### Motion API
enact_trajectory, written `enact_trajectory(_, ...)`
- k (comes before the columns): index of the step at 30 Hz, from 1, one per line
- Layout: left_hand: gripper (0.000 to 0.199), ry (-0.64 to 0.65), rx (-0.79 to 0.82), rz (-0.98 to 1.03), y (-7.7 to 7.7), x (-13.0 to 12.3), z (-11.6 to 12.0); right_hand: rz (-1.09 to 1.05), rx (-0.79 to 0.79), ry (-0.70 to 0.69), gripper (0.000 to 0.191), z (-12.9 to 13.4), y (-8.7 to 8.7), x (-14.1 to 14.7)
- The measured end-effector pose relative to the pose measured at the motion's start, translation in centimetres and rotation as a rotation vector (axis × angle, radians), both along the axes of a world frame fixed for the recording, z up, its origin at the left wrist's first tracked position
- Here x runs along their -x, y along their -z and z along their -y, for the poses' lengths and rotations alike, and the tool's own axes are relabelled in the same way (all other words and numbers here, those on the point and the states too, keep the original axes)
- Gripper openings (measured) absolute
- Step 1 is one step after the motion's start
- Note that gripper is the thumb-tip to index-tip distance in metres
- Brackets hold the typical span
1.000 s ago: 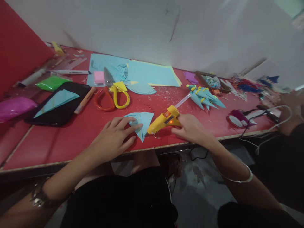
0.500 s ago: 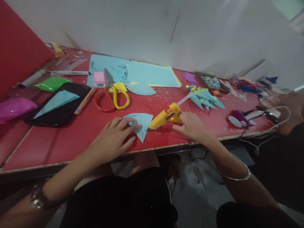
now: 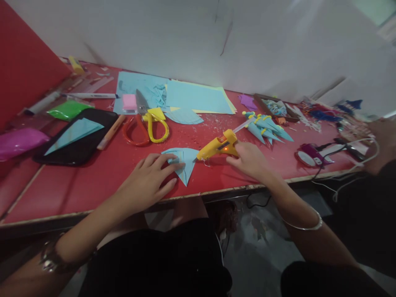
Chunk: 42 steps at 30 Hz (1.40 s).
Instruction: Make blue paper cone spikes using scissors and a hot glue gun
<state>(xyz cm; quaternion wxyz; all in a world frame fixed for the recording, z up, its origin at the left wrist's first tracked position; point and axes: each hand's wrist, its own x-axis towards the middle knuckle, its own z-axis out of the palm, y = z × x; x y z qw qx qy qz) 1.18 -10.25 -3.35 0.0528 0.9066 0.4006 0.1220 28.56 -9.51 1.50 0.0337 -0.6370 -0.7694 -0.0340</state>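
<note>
My right hand (image 3: 249, 161) grips a yellow glue gun (image 3: 218, 146) with a lit orange light and a clear glue stick in its back. Its nozzle touches or hovers at the right edge of a blue fan-shaped paper piece (image 3: 187, 162); I cannot tell which. My left hand (image 3: 151, 175) lies over the left part of that paper, fingers stretched out and pressing it to the red table (image 3: 130, 187). Beyond the glue gun lies a cluster of blue paper cones with yellow trim (image 3: 266, 127).
Scissors (image 3: 142, 105) with red and yellow handles lie behind my left hand. A phone-like black slab (image 3: 100, 119) bears blue paper pieces. Blue sheets (image 3: 198, 97) lie along the wall. A purple device (image 3: 309, 154) and white cable (image 3: 343, 165) are at right, near another person's arm (image 3: 382, 144).
My right hand has shifted the glue gun slightly up and away from me, so its nozzle sits higher along the paper's right edge. My left hand stays in place.
</note>
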Motion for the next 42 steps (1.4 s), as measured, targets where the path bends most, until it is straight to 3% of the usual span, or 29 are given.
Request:
enact_trajectory(16, 0.043, -0.003, -0.013, -0.003, 0.1, 0.0, 0.0, 0.024, 0.054, 0.099, 0.022, -1.3, -0.3, -0.2)
enact_trajectory(30, 0.044, -0.005, -0.005, 0.02, 0.2, 0.0, -0.1, -0.038, -0.01, 0.105, 0.025, -2.1, 0.6, -0.8)
enact_trajectory(37, 0.044, -0.008, 0.032, 0.024, 0.2, 0.2, -0.2, -0.401, -0.196, 0.121, 0.039, -3.0, 2.0, -2.8)
enact_trajectory(42, 0.048, -0.049, 0.044, 0.06, 0.2, 0.3, -0.9, -0.526, -0.27, 0.226, 0.034, -4.6, 3.4, -5.5)
